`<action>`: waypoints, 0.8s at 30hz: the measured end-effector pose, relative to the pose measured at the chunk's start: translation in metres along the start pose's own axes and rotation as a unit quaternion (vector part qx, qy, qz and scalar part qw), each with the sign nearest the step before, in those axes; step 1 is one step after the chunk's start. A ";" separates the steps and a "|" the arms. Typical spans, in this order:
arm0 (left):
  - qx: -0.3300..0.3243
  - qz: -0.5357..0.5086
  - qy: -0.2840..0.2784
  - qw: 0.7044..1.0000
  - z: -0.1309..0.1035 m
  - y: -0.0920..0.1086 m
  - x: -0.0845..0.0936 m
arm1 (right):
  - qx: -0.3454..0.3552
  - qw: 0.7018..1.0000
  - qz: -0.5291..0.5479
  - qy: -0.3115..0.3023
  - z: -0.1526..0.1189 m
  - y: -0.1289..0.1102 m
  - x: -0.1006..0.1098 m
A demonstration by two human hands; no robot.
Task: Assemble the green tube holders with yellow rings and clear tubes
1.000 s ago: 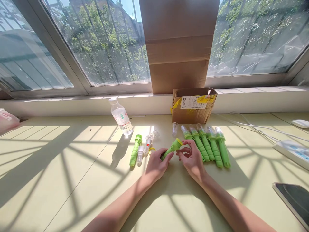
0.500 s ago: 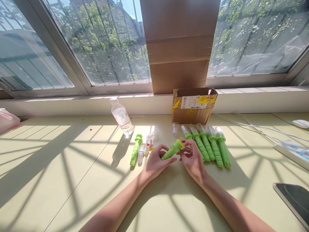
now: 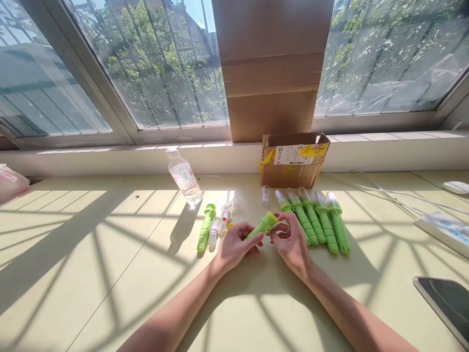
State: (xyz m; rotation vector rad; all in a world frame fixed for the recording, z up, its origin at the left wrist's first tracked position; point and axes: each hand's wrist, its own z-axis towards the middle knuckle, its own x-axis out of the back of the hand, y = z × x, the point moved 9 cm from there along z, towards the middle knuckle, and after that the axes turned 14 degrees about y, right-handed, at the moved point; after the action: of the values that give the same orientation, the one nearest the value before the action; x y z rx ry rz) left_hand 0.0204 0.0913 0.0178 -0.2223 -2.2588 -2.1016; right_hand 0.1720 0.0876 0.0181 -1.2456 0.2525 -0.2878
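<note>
1. Holding the green tube (image 3: 264, 226), the left hand (image 3: 236, 247) has its fingers closed round the lower body, thumb laid along the near side.
2. And there's the tube itself, tilted above the middle of the table (image 3: 146, 293), its wide head up and to the right, a yellow ring (image 3: 271, 216) round the top.
3. Over to the right hand (image 3: 291, 239): fingers curled and partly open, tips right at the ringed head; whether they pinch it, I cannot tell.
4. Left of the hands lies a loose green tube (image 3: 205, 229), no clear cap on it, with two small clear parts (image 3: 213, 235) beside it, one showing a red spot.
5. Just beyond those, a clear cover (image 3: 232, 205) lies on its side, and a yellow piece (image 3: 230, 225) peeks out by the left hand.
6. On the right, five capped tubes (image 3: 327, 230) lie side by side, clear tops towards the far edge; a clear cup (image 3: 266, 195) sits just left of them.
7. Near that far edge, the cardboard box (image 3: 293, 173) stands behind the cup, the water bottle (image 3: 185, 178) well to its left.
8. Out at the right edge: a phone (image 3: 445, 303) nearer the camera, a power strip (image 3: 445, 232) farther back.
</note>
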 end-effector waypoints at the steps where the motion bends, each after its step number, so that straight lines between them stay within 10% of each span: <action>1: -0.001 0.003 -0.001 1.000 -0.001 0.001 0.000 | -0.003 1.000 0.000 0.001 0.000 0.001 0.000; 15: 0.001 0.018 -0.064 0.998 -0.005 0.010 -0.004 | -0.014 1.000 0.007 -0.001 -0.004 -0.005 0.000; 24: 0.002 0.000 0.023 1.000 0.002 0.000 0.001 | 0.015 1.000 -0.011 0.023 -0.003 -0.006 0.005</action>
State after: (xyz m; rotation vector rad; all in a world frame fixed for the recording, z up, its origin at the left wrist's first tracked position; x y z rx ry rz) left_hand 0.0197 0.0938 0.0179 -0.1728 -2.2366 -2.0805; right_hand 0.1749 0.0820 0.0229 -1.2132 0.2728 -0.3386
